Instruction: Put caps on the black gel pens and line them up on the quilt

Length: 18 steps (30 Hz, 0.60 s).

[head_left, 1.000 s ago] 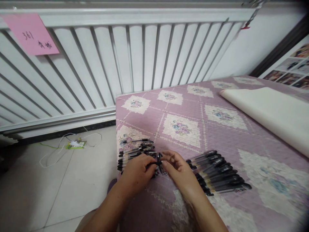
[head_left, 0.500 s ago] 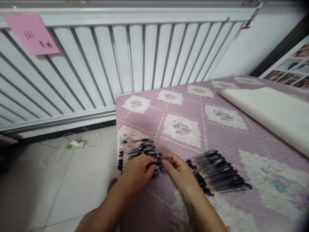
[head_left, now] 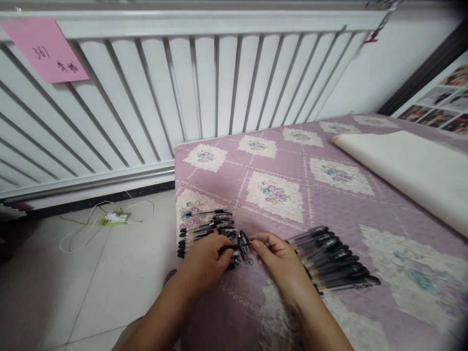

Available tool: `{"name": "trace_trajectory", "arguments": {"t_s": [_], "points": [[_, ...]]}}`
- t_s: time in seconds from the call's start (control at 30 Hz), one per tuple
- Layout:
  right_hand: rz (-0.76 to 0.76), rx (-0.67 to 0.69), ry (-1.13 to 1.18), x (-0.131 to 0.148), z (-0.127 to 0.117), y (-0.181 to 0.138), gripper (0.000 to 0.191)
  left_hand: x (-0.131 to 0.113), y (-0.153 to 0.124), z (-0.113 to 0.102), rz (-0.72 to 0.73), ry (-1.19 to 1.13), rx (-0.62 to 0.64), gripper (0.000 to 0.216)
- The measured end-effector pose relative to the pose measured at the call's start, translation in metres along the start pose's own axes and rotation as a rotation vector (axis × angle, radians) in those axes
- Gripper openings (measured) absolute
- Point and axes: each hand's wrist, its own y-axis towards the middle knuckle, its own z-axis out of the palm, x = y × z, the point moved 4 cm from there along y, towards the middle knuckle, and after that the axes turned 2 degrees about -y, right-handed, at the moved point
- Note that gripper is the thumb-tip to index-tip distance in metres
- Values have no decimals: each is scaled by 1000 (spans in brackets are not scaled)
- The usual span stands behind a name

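Observation:
My left hand (head_left: 208,256) is closed, thumb and forefinger pinching a black pen (head_left: 234,247) that points to the right. At the pen's thin right end, the fingertips of my right hand (head_left: 276,251) are pinched together; the exact piece between them is too small to make out. Black pen caps (head_left: 244,239) lie on the bedspread just between my hands. Left of and partly under my left hand is a row of clear pens with black ends (head_left: 199,226). A fanned row of capped black gel pens (head_left: 334,258) lies to the right of my right hand.
The purple floral bedspread (head_left: 278,161) ends at a left edge above the tiled floor (head_left: 91,273). A white radiator (head_left: 204,87) with a pink note (head_left: 47,51) stands behind. A cream folded sheet (head_left: 405,170) lies at right. A power strip (head_left: 115,218) with cables is on the floor.
My right hand has shifted slightly right, away from my left hand, uncovering more of the caps between them. My left hand stays almost in place with the pen.

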Motion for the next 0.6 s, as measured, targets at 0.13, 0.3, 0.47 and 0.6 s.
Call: {"name": "trace_trajectory", "arguments": {"t_s": [0.13,0.3,0.47,0.6], "points": [[-50,113,-31,0,11,-1,22,-4,0,5,45,-92,11,21],[-90,155,-88,5,16,-5,19,-5,1,9,55,-182,14,16],[-80,62,-61,5,6,-4,22,-7,1,7,44,-150,-33,15],[-69,-66,-51,3,-6,-2,23,-4,1,3,-14,-104,-48,14]]}}
